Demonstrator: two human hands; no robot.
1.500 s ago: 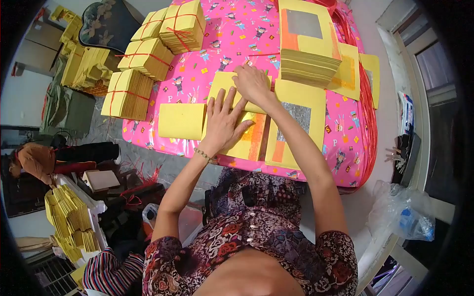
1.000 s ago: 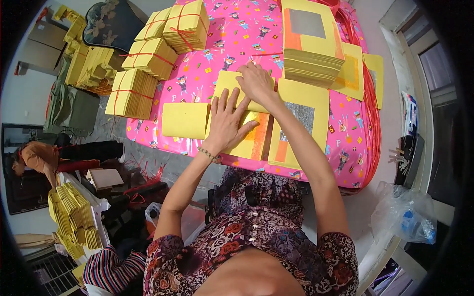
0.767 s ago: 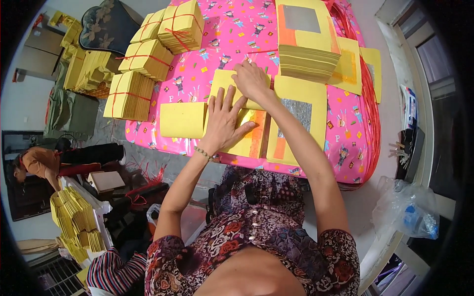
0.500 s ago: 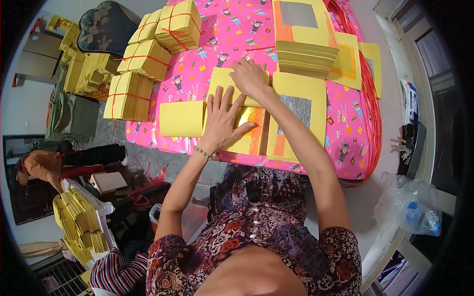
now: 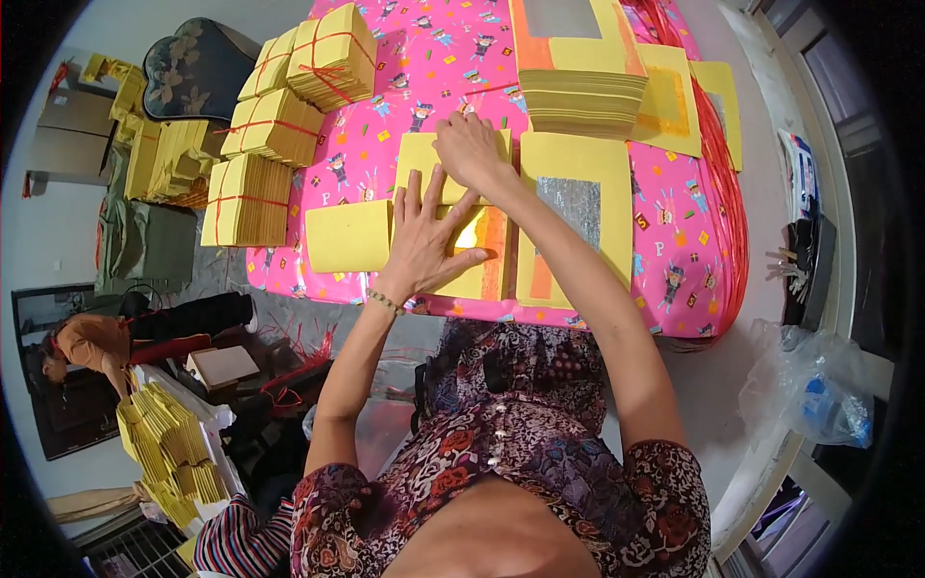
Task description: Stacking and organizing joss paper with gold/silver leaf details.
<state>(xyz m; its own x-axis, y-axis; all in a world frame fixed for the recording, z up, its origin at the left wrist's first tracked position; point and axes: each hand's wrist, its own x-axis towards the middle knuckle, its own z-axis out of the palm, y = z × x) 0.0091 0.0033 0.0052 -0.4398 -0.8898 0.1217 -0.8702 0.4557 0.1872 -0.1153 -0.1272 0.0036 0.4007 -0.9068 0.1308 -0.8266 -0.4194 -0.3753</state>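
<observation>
The left hand (image 5: 421,241) lies flat, fingers spread, palm down on a yellow sheet (image 5: 464,252) with an orange patch, pinning it to the pink cloth (image 5: 674,241); it grips nothing. The right hand (image 5: 472,149) sits just beyond it, fingers together and bent, pressing on a second yellow sheet (image 5: 416,159); whether it pinches an edge cannot be told. Both sheets lie directly under the hands, at the near middle of the cloth. Left of the left hand, touching its fingertips, is a plain yellow sheet (image 5: 349,236); right of both hands is a larger sheet with a silver square (image 5: 576,207). Beyond the right hand stands a tall stack (image 5: 583,82); well to the left are tied bundles (image 5: 255,197). Judgement: the fold or crease appears best served by keeping the left palm firm so the lower sheet cannot slide, and running the right fingers evenly along the edge, corners matched first.
</observation>
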